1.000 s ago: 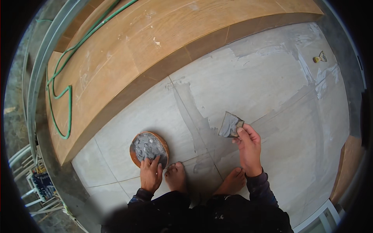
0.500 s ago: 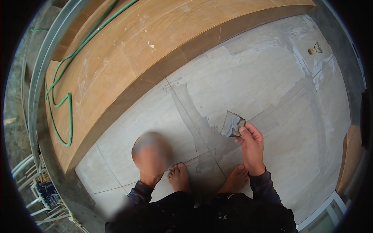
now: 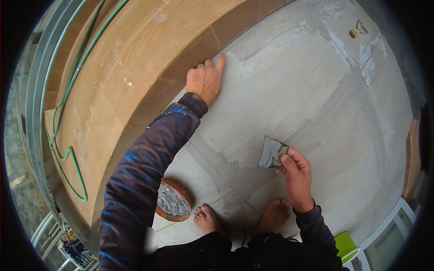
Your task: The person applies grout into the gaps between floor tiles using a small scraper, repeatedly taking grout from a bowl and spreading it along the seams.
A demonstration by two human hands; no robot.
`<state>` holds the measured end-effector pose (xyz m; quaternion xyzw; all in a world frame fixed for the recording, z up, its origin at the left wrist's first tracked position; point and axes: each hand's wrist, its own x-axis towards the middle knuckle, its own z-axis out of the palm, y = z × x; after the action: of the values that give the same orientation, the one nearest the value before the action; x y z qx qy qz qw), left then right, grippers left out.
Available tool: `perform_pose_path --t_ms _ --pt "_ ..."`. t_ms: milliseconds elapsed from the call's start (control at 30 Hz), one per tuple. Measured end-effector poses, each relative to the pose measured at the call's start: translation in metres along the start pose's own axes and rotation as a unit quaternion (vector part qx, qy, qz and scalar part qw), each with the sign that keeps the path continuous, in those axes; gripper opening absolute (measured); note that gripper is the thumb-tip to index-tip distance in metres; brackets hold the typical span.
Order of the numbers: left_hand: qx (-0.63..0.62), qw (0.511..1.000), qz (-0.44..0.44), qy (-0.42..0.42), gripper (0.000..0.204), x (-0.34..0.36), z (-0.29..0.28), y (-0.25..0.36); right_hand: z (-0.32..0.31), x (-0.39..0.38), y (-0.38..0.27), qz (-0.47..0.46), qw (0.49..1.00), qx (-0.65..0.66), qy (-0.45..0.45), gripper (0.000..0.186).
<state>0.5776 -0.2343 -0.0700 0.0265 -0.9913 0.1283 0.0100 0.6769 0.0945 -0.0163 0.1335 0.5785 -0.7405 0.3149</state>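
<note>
My left hand (image 3: 205,80) reaches forward to the foot of the wood-look step (image 3: 149,67). One finger stretches out along the joint where the step meets the tiled floor (image 3: 253,99); the others are bent, and nothing shows in the hand. Between the fingertips and thumb of my right hand (image 3: 297,174) is a flat scraper (image 3: 271,152), its blade smeared with grey paste. It is held above the tiles, in front of my right foot. An orange-brown bowl (image 3: 186,192) of grey paste (image 3: 172,201) stands beside my left foot, partly hidden by my left sleeve.
Grey smears (image 3: 341,47) run along the tile joints. Far right lies a small yellowish thing with a wire-like loop (image 3: 358,30). A green hose (image 3: 68,99) lies on the step beside metal rails (image 3: 38,117). A bright green object (image 3: 345,246) and a white frame (image 3: 384,235) are near right.
My left hand has gone from the bowl, forward and right, to the step's foot, uncovering the paste. My right hand still holds the scraper in nearly the same place. The view has shifted.
</note>
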Motion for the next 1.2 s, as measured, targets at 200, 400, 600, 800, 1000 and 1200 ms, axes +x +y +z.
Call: perform_pose_path --t_ms 200,400,600,800,1000,1200 --pt "0.009 0.998 -0.011 -0.056 0.062 0.013 -0.011 0.000 -0.006 0.012 -0.004 0.008 1.000 0.000 0.006 0.021" --pt "0.031 0.992 -0.016 -0.121 0.069 -0.014 -0.013 -0.017 -0.001 0.015 0.000 0.009 1.000 0.004 0.000 0.023" --pt "0.033 0.986 -0.049 -0.157 0.074 -0.058 -0.010 -0.036 0.005 0.010 0.002 0.009 1.000 0.006 -0.012 0.022" --pt "0.004 0.985 -0.069 -0.158 0.080 -0.085 -0.019 -0.042 0.003 0.005 0.005 0.004 1.000 0.014 -0.008 0.021" --pt "-0.042 0.997 -0.037 -0.052 0.077 -0.049 -0.016 -0.020 0.003 0.013 -0.005 -0.012 1.000 -0.022 -0.009 0.020" --pt "-0.024 0.991 -0.050 -0.119 0.075 -0.036 -0.017 -0.019 0.011 0.067 -0.040 -0.089 0.992 -0.092 0.011 0.024"
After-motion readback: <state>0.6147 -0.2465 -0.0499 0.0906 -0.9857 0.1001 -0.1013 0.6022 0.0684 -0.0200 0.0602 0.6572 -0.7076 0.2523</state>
